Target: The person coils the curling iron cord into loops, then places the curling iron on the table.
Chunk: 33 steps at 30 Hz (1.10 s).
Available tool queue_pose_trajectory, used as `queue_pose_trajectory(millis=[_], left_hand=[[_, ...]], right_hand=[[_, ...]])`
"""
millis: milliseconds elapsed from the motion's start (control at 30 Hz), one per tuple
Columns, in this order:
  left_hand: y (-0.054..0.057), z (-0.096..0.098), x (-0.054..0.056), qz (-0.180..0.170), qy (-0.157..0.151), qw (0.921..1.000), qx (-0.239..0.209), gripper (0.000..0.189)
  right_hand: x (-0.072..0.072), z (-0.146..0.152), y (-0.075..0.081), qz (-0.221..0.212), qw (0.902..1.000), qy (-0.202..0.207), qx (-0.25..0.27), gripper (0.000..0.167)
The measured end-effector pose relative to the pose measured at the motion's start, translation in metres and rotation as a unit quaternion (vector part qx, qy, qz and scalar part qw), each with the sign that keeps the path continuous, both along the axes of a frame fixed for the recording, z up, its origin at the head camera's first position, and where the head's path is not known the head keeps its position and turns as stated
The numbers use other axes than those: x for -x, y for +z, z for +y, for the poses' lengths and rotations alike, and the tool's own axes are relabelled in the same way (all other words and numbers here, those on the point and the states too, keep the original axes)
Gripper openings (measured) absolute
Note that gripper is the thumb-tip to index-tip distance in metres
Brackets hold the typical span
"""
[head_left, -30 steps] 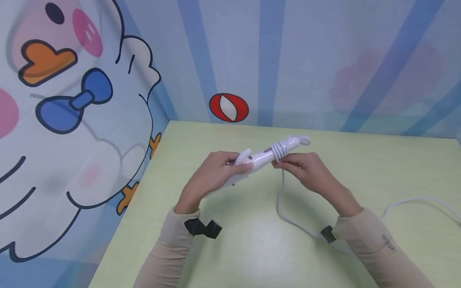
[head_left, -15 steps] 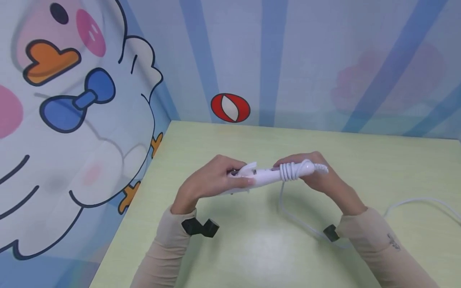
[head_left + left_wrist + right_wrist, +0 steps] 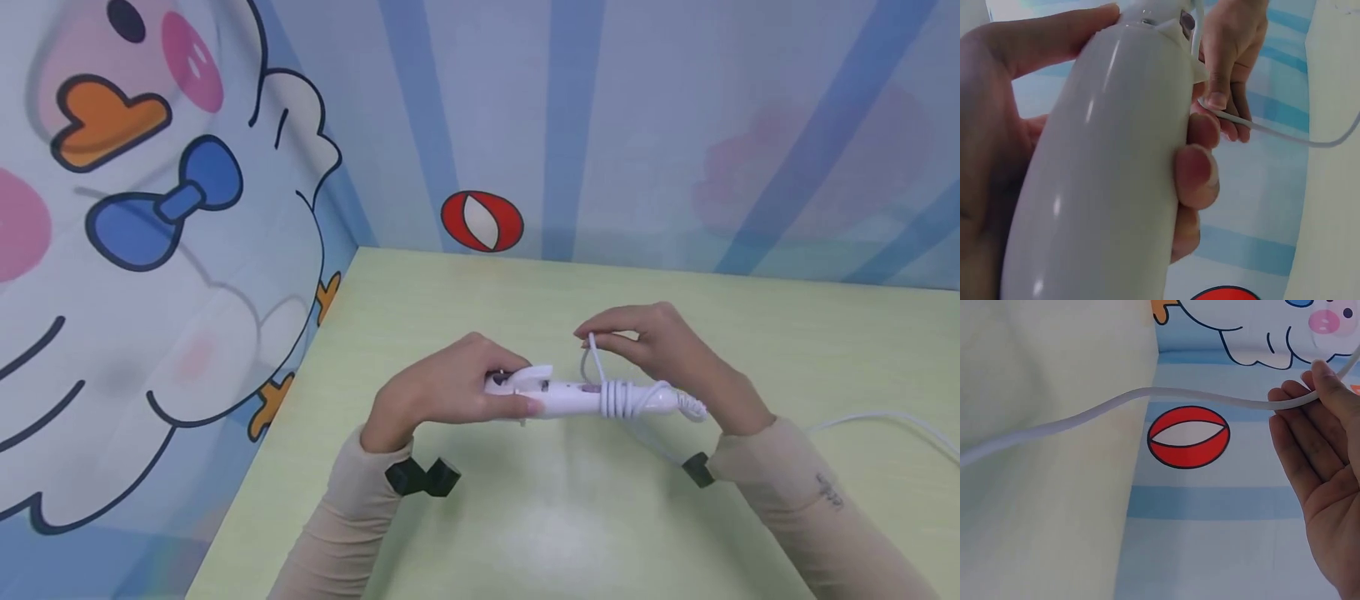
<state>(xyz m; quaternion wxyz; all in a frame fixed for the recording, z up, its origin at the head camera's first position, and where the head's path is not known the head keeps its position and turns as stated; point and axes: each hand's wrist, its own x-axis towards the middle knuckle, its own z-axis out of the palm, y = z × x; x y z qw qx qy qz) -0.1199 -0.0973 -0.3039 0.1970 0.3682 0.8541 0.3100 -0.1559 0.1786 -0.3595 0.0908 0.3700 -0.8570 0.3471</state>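
Note:
My left hand (image 3: 442, 383) holds a white curling iron (image 3: 562, 400) level above the table, thumb along its near side. In the left wrist view, its smooth white body (image 3: 1104, 156) fills the middle, with the fingers curled round it. Several turns of white cord (image 3: 621, 400) wrap the iron's right-hand part, and a coiled strain relief (image 3: 692, 407) sticks out at that end. Beyond the iron, my right hand (image 3: 660, 342) pinches the loose cord between thumb and fingers. The right wrist view shows this cord (image 3: 1204, 397) running from the fingertips across to the left.
The pale green tabletop (image 3: 525, 517) lies below both hands. A striped blue wall (image 3: 645, 125) stands at the back, and a cartoon bird panel (image 3: 225, 367) at the left. More cord (image 3: 885, 415) trails off the right side of the table.
The curling iron has swung from tilted to nearly level and come nearer. My right hand has passed behind it and risen on the far side, bringing the cord up and over.

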Motion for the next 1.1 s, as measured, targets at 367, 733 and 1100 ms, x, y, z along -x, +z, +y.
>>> queue_pose_trajectory(millis=[367, 733, 1100], left_hand=[[0.0, 0.004, -0.002, 0.012, 0.037, 0.9946, 0.096, 0.027], [-0.008, 0.011, 0.0, 0.034, 0.126, 0.9775, 0.166, 0.028], [-0.016, 0.016, 0.004, 0.046, 0.228, 0.9555, 0.182, 0.032]], right_hand=[[0.003, 0.001, 0.013, 0.088, 0.9959, 0.016, -0.01, 0.027], [-0.005, -0.01, 0.025, 0.185, 0.9811, 0.014, -0.055, 0.024], [-0.014, -0.023, 0.026, 0.229, 0.9684, -0.03, -0.095, 0.021]])
